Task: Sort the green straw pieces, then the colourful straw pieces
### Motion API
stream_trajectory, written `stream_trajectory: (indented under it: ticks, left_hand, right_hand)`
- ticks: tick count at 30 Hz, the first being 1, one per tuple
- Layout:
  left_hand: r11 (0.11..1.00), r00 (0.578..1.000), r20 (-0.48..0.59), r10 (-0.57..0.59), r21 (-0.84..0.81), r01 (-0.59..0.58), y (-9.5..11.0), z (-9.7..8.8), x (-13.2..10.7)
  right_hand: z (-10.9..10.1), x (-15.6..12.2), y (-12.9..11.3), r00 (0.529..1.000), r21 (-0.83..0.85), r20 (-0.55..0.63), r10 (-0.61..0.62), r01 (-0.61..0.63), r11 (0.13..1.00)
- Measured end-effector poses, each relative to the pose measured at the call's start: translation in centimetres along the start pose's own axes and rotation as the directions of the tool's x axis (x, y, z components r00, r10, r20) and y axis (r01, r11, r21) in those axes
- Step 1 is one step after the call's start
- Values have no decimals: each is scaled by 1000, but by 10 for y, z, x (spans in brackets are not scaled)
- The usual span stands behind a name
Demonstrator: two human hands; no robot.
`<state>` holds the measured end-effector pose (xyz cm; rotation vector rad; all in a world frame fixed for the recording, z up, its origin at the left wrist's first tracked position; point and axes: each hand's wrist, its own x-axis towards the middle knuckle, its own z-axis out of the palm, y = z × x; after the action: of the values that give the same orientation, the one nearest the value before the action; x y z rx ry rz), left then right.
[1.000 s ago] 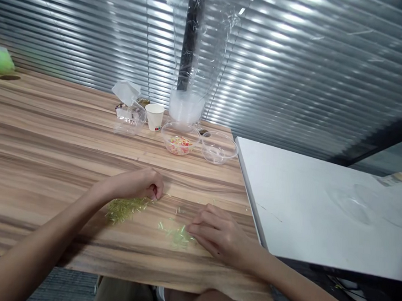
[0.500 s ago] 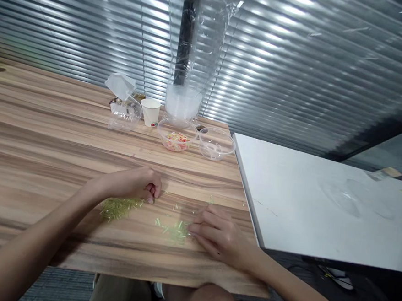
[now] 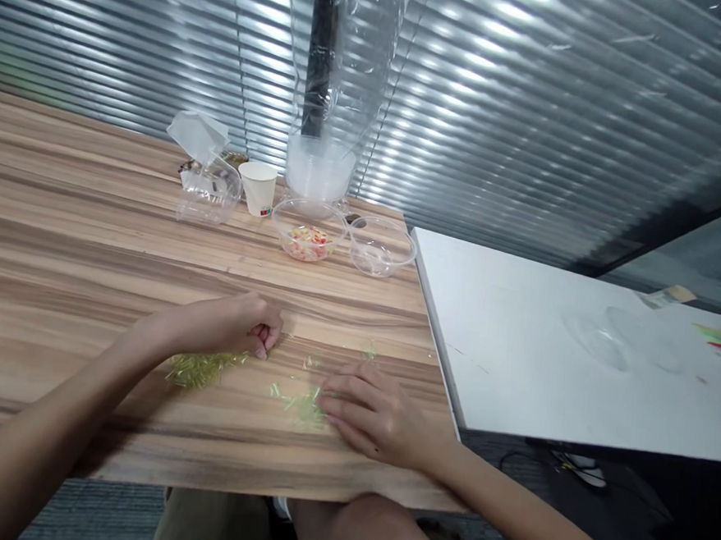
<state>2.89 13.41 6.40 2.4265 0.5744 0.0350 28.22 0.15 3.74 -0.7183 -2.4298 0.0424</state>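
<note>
My left hand (image 3: 256, 327) rests on the wooden table with its fingers curled in and thumb and fingertips together. What they pinch, if anything, is too small to make out. Under that wrist lies a pile of thin yellow-green strips (image 3: 202, 369). Farther right, my right hand (image 3: 370, 410) lies low over the tabletop, palm down, fingers stretched out. Its fingertips touch the edge of a scatter of short pale green pieces (image 3: 306, 406). A few more bits lie between the two hands.
At the back stand a clear bowl (image 3: 308, 254) with red and yellow bits, another clear bowl (image 3: 380, 265), a paper cup (image 3: 258, 189), a clear plastic container (image 3: 208, 202) and stacked clear tubs (image 3: 319, 172). A white table (image 3: 515, 355) adjoins at right, bearing clear lids (image 3: 602, 340).
The whole view has shifted slightly, so things sit a little higher and more to the left. My right hand has edged left over the pale green pieces. My left hand stays curled in place.
</note>
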Motion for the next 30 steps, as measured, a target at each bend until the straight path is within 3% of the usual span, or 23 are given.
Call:
stream_trajectory:
  ticks: [20, 25, 30]
  left_hand:
    - [999, 999, -3, 37, -26, -38, 4, 1, 2]
    - [1000, 1000, 26, -16, -25, 16, 5, 2, 4]
    - [1000, 1000, 6, 1, 19, -1, 10, 0, 5]
  right_hand:
    - [3, -5, -1, 997, 14, -42, -69, 70, 997]
    - [3, -7, 1, 993, -20, 22, -112, 112, 993]
    - [4, -9, 1, 993, -63, 33, -109, 111, 992]
